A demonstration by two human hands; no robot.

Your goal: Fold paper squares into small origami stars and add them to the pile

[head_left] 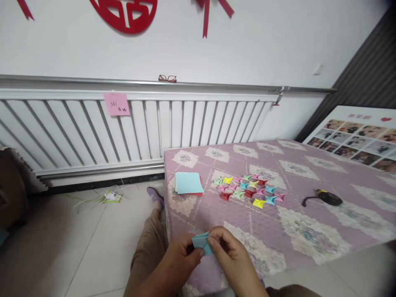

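Observation:
A small folded piece of light blue paper (201,242) is held up over the near edge of the table, between both hands. My left hand (181,259) pinches its left side, thumb in front. At its right side, my right hand (228,252) grips the paper between thumb and fingers. Beyond the hands lies a stack of square paper sheets (189,182), light blue on top, with red showing beneath. To the right of the stack, several small folded paper shapes (244,185) in yellow, pink, green, red and blue sit in loose rows.
A patterned pink cloth (297,165) covers the table. A black object with a strap (329,198) lies at the right. A photo board (355,136) leans at the far right. Behind stands a white radiator (185,123), with glasses (167,78) on the pipe above. A power strip (111,196) with cables lies on the floor.

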